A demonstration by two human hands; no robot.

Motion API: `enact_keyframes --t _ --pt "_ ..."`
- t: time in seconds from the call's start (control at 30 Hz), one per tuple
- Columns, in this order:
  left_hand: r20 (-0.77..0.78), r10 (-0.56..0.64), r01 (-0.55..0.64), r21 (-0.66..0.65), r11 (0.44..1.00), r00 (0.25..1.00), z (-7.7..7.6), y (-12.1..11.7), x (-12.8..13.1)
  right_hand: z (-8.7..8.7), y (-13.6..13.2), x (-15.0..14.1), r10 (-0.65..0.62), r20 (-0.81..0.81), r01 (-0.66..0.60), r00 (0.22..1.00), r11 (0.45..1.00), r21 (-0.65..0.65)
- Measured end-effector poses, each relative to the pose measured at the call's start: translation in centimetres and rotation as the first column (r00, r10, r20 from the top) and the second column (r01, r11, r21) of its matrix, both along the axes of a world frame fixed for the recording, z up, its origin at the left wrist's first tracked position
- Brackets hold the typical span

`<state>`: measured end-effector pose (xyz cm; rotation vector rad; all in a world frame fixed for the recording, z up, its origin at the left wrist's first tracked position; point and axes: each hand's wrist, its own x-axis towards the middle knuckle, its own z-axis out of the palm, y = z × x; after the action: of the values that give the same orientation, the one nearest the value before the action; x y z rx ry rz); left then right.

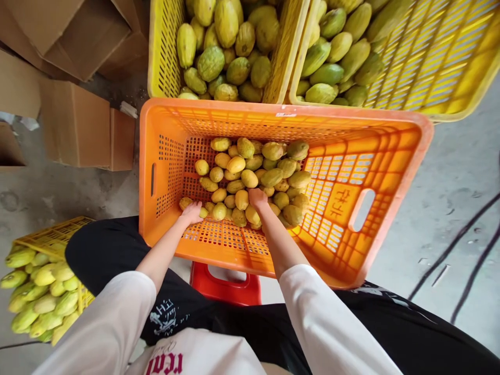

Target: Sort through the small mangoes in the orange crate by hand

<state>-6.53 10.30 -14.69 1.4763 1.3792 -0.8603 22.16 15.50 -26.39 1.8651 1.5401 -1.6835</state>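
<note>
A layer of oval, yellow to green papaya-like fruits (249, 178) covers part of the bottom of an orange plastic crate (160, 172). My left hand (192, 212) reaches to the crate's near left corner, its fingers stretched out. Close beside it are a yellow fruit (185, 203) on the left and another (203, 212) at the fingertips. Lower down in the pile, my right hand (258, 198) is curled among the fruits near the middle. Its fingertips are hidden, so what they hold does not show. A yellow fruit (241, 199) lies just left of it.
Behind the orange crate stand two yellow crates (289, 57) (429, 112) of larger fruits. Cardboard boxes (89, 125) sit at left. A tipped yellow basket (58, 234) of fruits is by my left leg. A red stool (222, 291) and dark cables (461, 234) are also around.
</note>
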Motion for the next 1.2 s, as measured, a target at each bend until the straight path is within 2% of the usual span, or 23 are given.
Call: enact_keyframes --t 0.1,0.2,0.3,0.47,0.6,0.67,0.73,0.83,0.93,1.0,1.07,1.2 --pt "-0.014 0.033 -0.034 -0.028 0.999 0.999 0.6 0.3 0.1 1.9 0.0 -0.7 0.113 0.202 -0.114 0.973 0.993 -0.008" --pt "-0.037 0.060 -0.061 -0.027 0.998 0.998 1.1 0.4 0.4 3.8 0.1 -1.1 0.254 0.263 -0.261 0.931 0.965 -0.006" --pt "-0.043 0.091 -0.091 0.003 0.996 0.995 1.6 0.2 0.7 5.6 0.0 -1.0 0.305 0.261 -0.324 0.916 0.946 0.033" --pt "0.037 0.103 -0.104 0.030 0.994 0.994 2.6 0.0 0.9 8.1 -0.2 -0.3 0.196 0.168 -0.219 0.966 0.967 0.133" --pt "0.060 0.133 -0.138 0.085 0.987 0.989 3.8 -0.1 1.1 10.0 -0.2 0.2 0.169 0.032 -0.172 0.985 0.972 0.160" --pt "0.101 0.181 -0.190 0.089 0.978 0.978 4.4 0.0 1.1 11.0 -0.7 0.5 0.129 -0.096 -0.113 0.987 0.981 0.157" --pt "0.175 0.284 -0.297 0.052 0.953 0.943 5.2 0.2 1.1 12.1 -1.5 0.8 0.041 -0.221 -0.006 0.974 0.988 0.155" --pt "0.322 0.491 -0.511 -0.026 0.859 0.809 6.6 0.7 1.4 14.2 -3.2 1.6 -0.241 -0.360 0.275 0.901 0.960 0.047" --pt "0.442 0.598 -0.661 -0.013 0.750 0.669 8.4 0.7 2.3 17.0 -4.6 2.5 -0.494 -0.428 0.487 0.757 0.863 -0.136" --pt "0.525 0.639 -0.751 0.000 0.661 0.562 9.9 0.4 3.2 19.1 -5.1 3.0 -0.570 -0.487 0.545 0.662 0.812 -0.209" --pt "0.603 0.681 -0.841 -0.031 0.540 0.415 11.5 -0.1 4.1 21.2 -5.4 3.3 -0.609 -0.540 0.563 0.582 0.780 -0.273" --pt "0.654 0.749 -0.937 -0.185 0.297 0.108 15.1 -1.2 4.9 25.6 -5.6 3.1 -0.582 -0.655 0.516 0.482 0.793 -0.325"
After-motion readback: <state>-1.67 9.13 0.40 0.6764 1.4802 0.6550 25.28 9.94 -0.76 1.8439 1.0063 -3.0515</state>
